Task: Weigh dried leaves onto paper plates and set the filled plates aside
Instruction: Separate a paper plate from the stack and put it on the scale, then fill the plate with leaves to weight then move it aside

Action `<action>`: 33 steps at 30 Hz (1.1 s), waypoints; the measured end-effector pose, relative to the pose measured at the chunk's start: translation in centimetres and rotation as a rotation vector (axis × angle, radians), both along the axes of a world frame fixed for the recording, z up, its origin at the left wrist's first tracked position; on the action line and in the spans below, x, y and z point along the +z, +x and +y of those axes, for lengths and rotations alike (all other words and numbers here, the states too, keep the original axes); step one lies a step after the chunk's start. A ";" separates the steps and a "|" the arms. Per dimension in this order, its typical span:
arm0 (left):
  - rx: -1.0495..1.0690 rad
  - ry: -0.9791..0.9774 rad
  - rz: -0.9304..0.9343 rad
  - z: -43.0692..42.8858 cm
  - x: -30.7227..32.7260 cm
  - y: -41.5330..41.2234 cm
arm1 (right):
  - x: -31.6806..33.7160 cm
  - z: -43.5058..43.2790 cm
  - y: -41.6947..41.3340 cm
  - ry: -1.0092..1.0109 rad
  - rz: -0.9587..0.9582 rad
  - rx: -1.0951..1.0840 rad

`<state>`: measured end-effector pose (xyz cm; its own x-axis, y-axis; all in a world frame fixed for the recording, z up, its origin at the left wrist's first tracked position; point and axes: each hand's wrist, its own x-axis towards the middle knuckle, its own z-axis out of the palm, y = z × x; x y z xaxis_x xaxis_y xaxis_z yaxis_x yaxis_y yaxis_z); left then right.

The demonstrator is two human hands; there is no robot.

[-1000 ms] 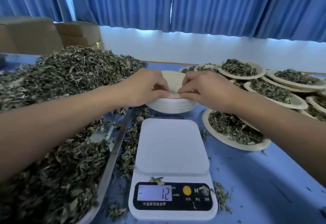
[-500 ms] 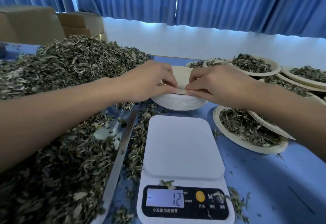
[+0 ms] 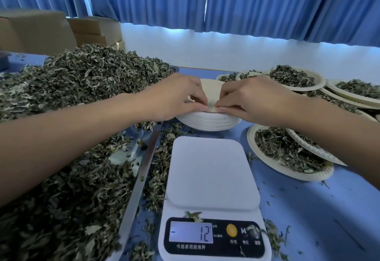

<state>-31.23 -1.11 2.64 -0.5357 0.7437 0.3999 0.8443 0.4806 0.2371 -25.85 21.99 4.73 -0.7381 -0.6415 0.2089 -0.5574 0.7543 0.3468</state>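
Note:
A stack of empty paper plates (image 3: 207,122) stands behind the white kitchen scale (image 3: 211,170). My left hand (image 3: 174,98) and my right hand (image 3: 255,100) meet over the near rim of the stack, and both pinch the edge of the top plate (image 3: 211,88) with fingertips. The scale's platform is bare and its display (image 3: 191,234) reads -12. A big heap of dried leaves (image 3: 67,100) fills a metal tray (image 3: 141,170) on the left, under my left forearm.
Several leaf-filled paper plates (image 3: 287,158) lie overlapping to the right of the scale and further back (image 3: 296,79). Loose leaves are scattered on the blue table (image 3: 320,219). Cardboard boxes (image 3: 41,30) stand at the back left before blue curtains.
Both hands have stayed at the stack's rim, fingertips working closer together on the top plate's edge. The camera has shifted slightly. The scale reading is unchanged.

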 end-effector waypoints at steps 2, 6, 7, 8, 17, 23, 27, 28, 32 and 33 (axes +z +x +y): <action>-0.001 -0.001 0.003 0.0 0.0 0.0 | 0.0 0.0 0.0 0.001 0.001 0.004; 0.001 -0.002 0.009 0.1 -0.1 0.0 | 0.0 -0.1 -0.1 0.018 0.003 0.014; 0.003 -0.001 0.007 0.1 -0.1 0.0 | 0.0 0.0 -0.1 0.023 0.007 0.018; 0.004 -0.001 0.007 0.1 -0.1 0.0 | 0.0 -0.1 -0.1 0.027 0.009 0.020; 0.009 -0.003 0.037 0.3 0.2 0.1 | 0.2 -0.8 0.3 0.231 0.143 0.009; 0.010 0.013 0.058 0.1 1.6 0.2 | 0.6 -1.2 0.7 0.255 0.232 -0.042; 0.012 0.013 0.064 -0.1 2.6 0.5 | 1.0 -1.4 1.0 0.191 0.249 -0.069; 0.014 0.012 0.069 -0.2 2.8 0.6 | 1.2 -1.5 1.1 0.158 0.249 -0.065; 0.042 0.006 0.100 -0.4 3.7 1.4 | 2.0 -1.9 1.5 0.077 0.252 -0.118; 0.061 -0.012 0.128 -0.5 3.9 1.7 | 2.2 -2.0 1.8 0.066 0.259 -0.129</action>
<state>-29.50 -1.60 6.54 -0.5250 0.7165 0.4593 0.8365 0.5340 0.1232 -24.04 19.99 6.97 -0.7418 -0.5646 0.3618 -0.3454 0.7842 0.5156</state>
